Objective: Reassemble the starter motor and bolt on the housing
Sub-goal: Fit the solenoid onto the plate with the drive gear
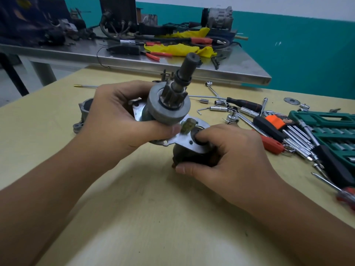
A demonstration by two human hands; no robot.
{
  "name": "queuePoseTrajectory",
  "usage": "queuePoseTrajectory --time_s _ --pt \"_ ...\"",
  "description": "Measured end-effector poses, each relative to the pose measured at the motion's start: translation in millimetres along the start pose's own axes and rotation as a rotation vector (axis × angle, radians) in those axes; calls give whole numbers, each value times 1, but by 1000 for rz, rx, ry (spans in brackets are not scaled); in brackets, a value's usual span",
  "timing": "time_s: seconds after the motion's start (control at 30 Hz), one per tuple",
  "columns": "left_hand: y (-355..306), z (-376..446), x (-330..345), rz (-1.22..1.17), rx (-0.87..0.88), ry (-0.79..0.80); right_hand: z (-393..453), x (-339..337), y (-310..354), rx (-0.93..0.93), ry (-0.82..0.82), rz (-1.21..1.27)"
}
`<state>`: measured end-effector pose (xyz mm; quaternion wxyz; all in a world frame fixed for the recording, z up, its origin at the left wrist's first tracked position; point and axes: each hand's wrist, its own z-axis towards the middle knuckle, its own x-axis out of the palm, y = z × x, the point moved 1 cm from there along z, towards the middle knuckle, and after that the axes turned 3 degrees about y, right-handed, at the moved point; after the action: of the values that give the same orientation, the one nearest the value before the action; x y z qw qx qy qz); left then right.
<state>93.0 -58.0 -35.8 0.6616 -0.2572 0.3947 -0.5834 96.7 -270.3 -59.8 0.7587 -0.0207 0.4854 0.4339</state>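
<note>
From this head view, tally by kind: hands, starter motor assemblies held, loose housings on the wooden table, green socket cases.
Hands: 2, left hand and right hand
Starter motor assembly: 1
Loose housing: 1
Green socket case: 1
Total: 5

A grey drive gear [169, 110] and silver plate [189, 140] show over the pale yellow bench [153, 208], with a green socket case [326, 129] at its right edge.

I can read no text anywhere. The orange hex key holder [275, 121] by my right hand carries print. It is too blurred to read.
</note>
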Motion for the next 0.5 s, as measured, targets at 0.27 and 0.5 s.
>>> queuePoseTrajectory --time_s 0.27,0.5 --pt "3 1 -1 195 108 -97 1 2 -1 161 68 194" --pt "17 7 -22 -66 -56 -258 -1 7 -13 404 77 170"
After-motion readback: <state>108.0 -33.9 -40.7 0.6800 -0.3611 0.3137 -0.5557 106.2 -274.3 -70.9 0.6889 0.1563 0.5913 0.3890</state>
